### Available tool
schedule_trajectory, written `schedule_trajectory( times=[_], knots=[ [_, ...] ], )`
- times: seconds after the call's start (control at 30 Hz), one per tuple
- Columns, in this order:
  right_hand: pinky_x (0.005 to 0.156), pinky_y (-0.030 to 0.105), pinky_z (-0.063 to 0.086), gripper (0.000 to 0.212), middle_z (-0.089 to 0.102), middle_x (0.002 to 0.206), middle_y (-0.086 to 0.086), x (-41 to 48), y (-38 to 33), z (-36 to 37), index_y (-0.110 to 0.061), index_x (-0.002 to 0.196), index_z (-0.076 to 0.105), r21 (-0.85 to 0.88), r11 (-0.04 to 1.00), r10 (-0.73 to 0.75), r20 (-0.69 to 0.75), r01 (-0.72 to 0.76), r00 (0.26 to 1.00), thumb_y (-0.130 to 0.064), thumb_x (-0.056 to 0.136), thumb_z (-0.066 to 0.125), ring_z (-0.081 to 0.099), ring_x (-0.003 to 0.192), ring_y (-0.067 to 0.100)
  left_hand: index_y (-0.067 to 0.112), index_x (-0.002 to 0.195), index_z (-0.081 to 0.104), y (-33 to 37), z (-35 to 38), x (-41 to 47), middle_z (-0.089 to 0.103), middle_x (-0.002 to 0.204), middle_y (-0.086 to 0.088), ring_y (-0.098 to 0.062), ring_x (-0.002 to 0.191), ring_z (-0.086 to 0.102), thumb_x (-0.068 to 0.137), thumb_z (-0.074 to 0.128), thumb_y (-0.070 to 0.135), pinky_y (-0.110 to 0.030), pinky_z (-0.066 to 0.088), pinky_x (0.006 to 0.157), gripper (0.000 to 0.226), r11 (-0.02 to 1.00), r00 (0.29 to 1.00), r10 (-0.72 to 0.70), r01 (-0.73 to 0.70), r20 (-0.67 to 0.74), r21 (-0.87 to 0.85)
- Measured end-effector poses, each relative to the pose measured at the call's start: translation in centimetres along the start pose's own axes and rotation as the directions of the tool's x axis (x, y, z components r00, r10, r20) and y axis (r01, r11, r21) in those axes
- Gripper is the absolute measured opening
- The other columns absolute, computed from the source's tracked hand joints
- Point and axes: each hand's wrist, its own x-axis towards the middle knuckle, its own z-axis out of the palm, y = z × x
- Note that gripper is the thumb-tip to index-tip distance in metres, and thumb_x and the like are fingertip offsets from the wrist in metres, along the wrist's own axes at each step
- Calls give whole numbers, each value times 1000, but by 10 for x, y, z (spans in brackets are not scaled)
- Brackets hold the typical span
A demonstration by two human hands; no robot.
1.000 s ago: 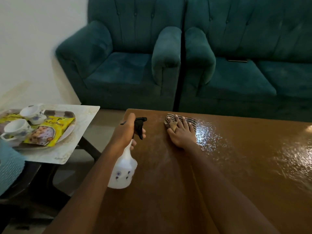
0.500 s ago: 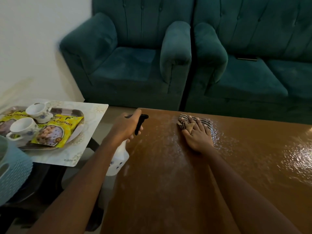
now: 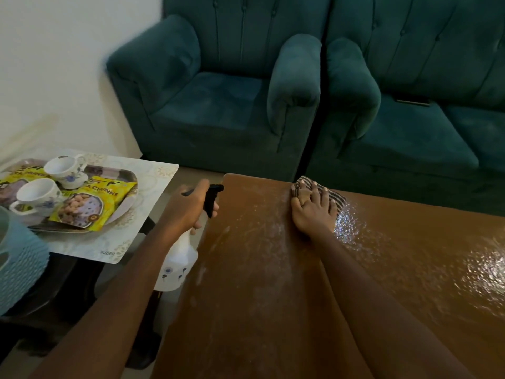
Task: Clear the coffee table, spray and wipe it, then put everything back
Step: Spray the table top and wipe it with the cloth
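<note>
Tray (image 3: 125, 174) with two cups (image 3: 38, 193), yellow snack packet (image 3: 90, 207)

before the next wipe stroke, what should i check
1. Right hand pressing flat on the striped cloth: ok.
2. Left hand grip on the spray bottle, held beside the coffee table edge: ok.
3. Cups and snack packet on the tray, off the table: ok.
4. Droplets right of the cloth wiped: not ok.
5. Table's far right end: cannot tell, out of frame.
</note>
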Motion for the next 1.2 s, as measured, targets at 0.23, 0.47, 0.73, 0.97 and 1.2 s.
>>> schedule_trajectory(
  times=[0.23, 0.47, 0.73, 0.97, 1.2],
  knots=[
    [119, 47, -7, 64, 1, 166, -4, 32, -111, 27, -34, 157, 14, -44, 955, -288, 111, 294, 951, -58, 98, 18, -9, 152, 24, 11, 84, 74, -9, -22, -10, 76, 77, -2, -17, 48, 51, 102, 32, 50, -22, 41, 41, 60, 1000, 992, -15, 14, -123, -12],
    [119, 40, -2, 62, 22, 163, -1, 16, -152, 40, -27, 153, 33, -74, 736, -643, 233, 673, 730, -54, 99, 22, 2, 151, 14, 12, 85, 74, -17, -35, -22, 75, 71, 2, -7, 43, 54, 82, 30, 61, -20, 43, 39, 67, 996, 983, -25, 10, -182, -84],
    [120, 45, 8, 62, 11, 165, -10, 0, -34, 18, -44, 154, 17, -76, 873, -474, 106, 482, 874, -61, 94, 23, 6, 151, 17, 11, 82, 75, -23, -28, -27, 75, 76, -3, -13, 42, 49, 100, 34, 51, -21, 41, 39, 60, 995, 995, -32, 23, -89, -101],
    [119, 39, -3, 61, -6, 164, -15, -33, -27, 20, -41, 155, 12, -133, 872, -457, 125, 471, 881, -58, 97, 18, -11, 151, 12, 12, 83, 74, -19, -26, -36, 74, 70, 0, -7, 38, 48, 100, 35, 54, -18, 40, 37, 60, 997, 999, -51, 51, 6, -60],
    [122, 40, -1, 53, 1, 164, -16, -59, 31, 2, -31, 151, 34, -81, 958, -271, 51, 274, 961, -49, 102, 26, -6, 151, 8, 13, 82, 73, -14, -22, -49, 75, 73, -3, -8, 40, 48, 100, 34, 55, -19, 40, 39, 61, 998, 981, -47, 37, 186, 59]
  ],
)
